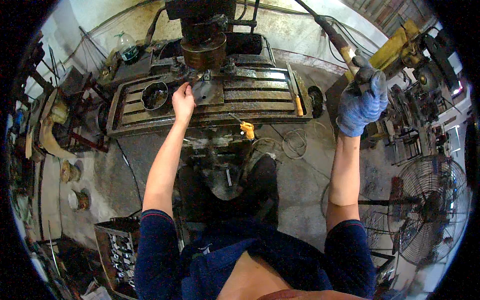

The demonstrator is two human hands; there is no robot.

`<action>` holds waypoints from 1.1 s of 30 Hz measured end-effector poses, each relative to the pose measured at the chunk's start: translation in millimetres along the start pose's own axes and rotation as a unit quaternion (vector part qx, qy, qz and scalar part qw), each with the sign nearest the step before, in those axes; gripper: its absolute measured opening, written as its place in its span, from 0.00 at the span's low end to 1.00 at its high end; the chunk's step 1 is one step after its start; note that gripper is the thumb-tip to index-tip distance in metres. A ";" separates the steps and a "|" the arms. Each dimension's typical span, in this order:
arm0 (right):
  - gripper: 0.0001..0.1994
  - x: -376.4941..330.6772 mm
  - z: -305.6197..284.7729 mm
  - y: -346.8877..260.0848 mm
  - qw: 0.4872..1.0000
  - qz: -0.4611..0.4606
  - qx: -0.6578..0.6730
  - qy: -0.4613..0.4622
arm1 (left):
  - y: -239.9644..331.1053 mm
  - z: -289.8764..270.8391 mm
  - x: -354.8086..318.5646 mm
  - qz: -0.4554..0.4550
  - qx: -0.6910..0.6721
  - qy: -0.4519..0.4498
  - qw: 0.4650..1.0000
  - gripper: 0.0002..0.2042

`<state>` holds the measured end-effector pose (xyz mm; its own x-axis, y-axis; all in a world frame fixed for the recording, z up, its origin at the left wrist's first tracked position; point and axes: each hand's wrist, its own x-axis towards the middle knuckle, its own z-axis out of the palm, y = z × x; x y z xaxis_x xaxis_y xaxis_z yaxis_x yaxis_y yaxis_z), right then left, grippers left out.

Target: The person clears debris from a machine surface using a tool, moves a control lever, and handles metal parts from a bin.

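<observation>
My left hand [183, 101] is bare and reaches onto the slotted metal machine table [260, 95], its fingers pinched on a small dark part next to a flat steel plate [207, 91] under the drill head [203, 50]. My right hand [364, 99] wears a blue knit glove and is closed around a long lever handle [336, 40] that rises toward the upper left. What the left fingers hold is too small to make out.
A round metal ring [154, 95] lies on the table's left end; a file with an orange handle [296, 95] lies at its right end. An orange-handled lever [247, 129] sticks out in front. A floor fan [430, 210] stands at the right, a crate [117, 247] lower left.
</observation>
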<state>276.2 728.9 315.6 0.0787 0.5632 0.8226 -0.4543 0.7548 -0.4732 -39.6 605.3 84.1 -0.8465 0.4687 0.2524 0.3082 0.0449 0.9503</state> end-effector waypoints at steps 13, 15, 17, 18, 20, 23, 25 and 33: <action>0.12 -19.7 -11.4 9.5 0.999 0.023 -0.021 -0.030 | 10.9 -18.4 -28.2 -0.070 -0.117 -0.044 0.990 0.15; 0.13 -22.0 -16.3 15.8 0.999 0.002 -0.040 -0.032 | 14.0 -19.9 -33.2 -0.081 -0.123 -0.056 0.987 0.14; 0.13 -24.3 -16.8 18.3 0.999 -0.004 -0.022 -0.037 | 15.8 -22.9 -36.4 -0.078 -0.132 -0.058 0.986 0.14; 0.13 -26.5 -15.4 16.8 0.999 0.011 0.008 -0.033 | 16.4 -23.9 -37.7 -0.076 -0.137 -0.059 0.986 0.14; 0.14 -29.5 -11.4 15.7 0.999 0.030 0.034 -0.023 | 15.2 -28.1 -38.8 -0.071 -0.146 -0.057 0.985 0.14; 0.14 -34.4 -12.9 16.4 0.999 0.049 0.022 -0.010 | 20.3 -29.5 -41.8 -0.073 -0.147 -0.058 0.985 0.14; 0.14 -36.6 -12.6 14.5 0.998 0.053 0.022 -0.013 | 20.0 -30.2 -41.8 -0.069 -0.149 -0.061 0.985 0.14; 0.14 -37.2 -16.1 20.7 0.999 0.028 0.026 -0.032 | 15.9 -36.6 -43.7 -0.027 -0.120 -0.082 0.989 0.15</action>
<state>278.2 729.0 270.1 -0.0037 0.5798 0.8148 -0.5014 0.7039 -0.5031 -13.6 553.3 94.8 -0.7715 0.6087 0.1852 0.1349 -0.1281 0.9826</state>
